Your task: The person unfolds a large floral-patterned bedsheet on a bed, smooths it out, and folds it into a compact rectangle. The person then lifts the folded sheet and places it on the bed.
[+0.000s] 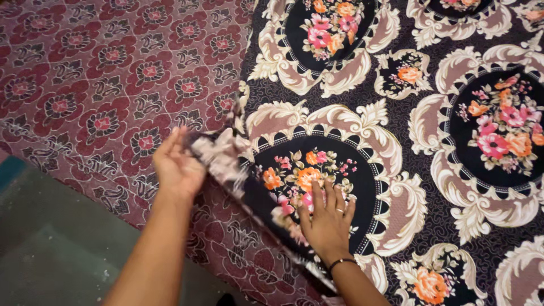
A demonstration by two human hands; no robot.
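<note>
Two hands | left hand (177, 167) grips dark floral bedsheet (362, 170) edge | right hand (327, 222) flat on it

Both forearms are bare, with no sleeves visible. The right hand (327, 222) wears a thin, light-coloured ring on one finger, and a narrow dark bracelet goes around its wrist. The left hand (177, 167) carries no ring or band that can be seen.

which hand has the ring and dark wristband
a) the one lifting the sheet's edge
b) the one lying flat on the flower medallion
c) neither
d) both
b: the right hand lies flat on the dark floral sheet, with a ring on one finger and a dark band at the wrist, while the left hand at the lifted edge is bare.
</note>
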